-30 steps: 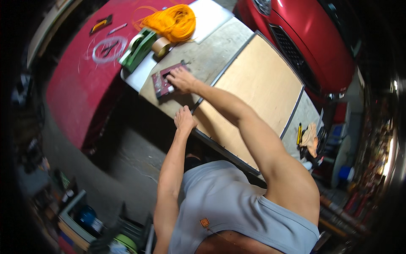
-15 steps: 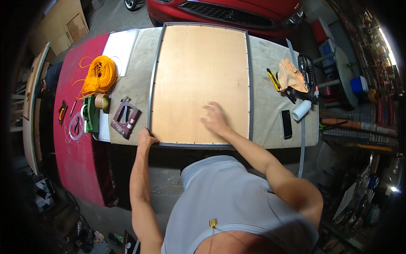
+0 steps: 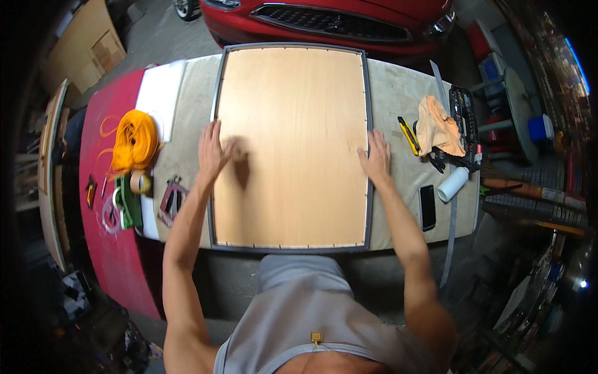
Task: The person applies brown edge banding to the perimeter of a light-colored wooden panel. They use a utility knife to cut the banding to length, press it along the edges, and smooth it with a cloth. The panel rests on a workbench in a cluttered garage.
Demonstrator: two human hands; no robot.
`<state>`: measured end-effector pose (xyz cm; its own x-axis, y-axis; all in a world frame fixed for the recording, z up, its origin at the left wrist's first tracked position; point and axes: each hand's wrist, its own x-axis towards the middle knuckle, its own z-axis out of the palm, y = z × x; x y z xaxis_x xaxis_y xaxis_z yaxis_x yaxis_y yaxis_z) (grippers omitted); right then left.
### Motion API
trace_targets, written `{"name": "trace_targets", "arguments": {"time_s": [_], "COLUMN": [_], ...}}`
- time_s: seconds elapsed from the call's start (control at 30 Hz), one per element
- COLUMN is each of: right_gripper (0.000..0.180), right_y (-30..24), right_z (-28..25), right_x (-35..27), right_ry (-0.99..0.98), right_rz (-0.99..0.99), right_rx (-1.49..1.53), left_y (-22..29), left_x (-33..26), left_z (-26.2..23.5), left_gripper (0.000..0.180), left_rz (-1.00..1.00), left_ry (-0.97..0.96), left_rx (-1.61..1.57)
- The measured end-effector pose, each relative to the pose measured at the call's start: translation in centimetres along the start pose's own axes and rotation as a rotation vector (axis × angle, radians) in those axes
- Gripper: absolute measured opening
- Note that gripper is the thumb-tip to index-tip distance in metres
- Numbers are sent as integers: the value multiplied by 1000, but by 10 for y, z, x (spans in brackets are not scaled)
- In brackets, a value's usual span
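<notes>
I see a large wooden panel (image 3: 293, 143) lying flat in the middle of the workbench (image 3: 398, 87), pale tan and smooth, edged all round by a thin grey frame with small marks along the near edge. My left hand (image 3: 213, 151) lies flat on its left side, fingers spread. My right hand (image 3: 376, 156) rests open on the right frame edge, fingers together. A yellow cord (image 3: 132, 142) sits to the left, a tan rag (image 3: 438, 128) and a phone (image 3: 427, 206) to the right.
</notes>
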<state>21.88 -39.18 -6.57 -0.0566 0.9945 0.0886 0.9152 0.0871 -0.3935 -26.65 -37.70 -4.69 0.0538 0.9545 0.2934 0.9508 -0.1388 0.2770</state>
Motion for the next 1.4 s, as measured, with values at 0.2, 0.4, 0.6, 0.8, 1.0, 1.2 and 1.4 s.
{"name": "trace_targets", "arguments": {"time_s": [0.2, 0.4, 0.6, 0.8, 1.0, 1.2, 1.4], "right_gripper": [59, 58, 55, 53, 48, 52, 38], "right_y": [3, -9, -1, 6, 5, 14, 23], "right_z": [23, 56, 79, 81, 82, 52, 13], "right_x": [183, 287, 304, 300, 301, 281, 145], "right_ry": [-42, -16, 36, 147, 234, 329, 260], "right_rz": [-3, 34, 46, -15, -96, 151, 206], "right_rx": [-170, -190, -281, -232, -253, -146, 85], "left_y": [-52, -71, -74, -65, -68, -110, -148], "left_x": [220, 268, 251, 264, 278, 332, 349], "left_z": [96, 135, 133, 119, 129, 121, 134], "left_gripper": [63, 67, 60, 52, 49, 34, 39], "left_rz": [162, 78, 106, 225, 232, 169, 144], "left_ry": [12, -144, -61, -48, 83, -215, -253], "left_rx": [102, 191, 122, 241, 71, -73, -147]}}
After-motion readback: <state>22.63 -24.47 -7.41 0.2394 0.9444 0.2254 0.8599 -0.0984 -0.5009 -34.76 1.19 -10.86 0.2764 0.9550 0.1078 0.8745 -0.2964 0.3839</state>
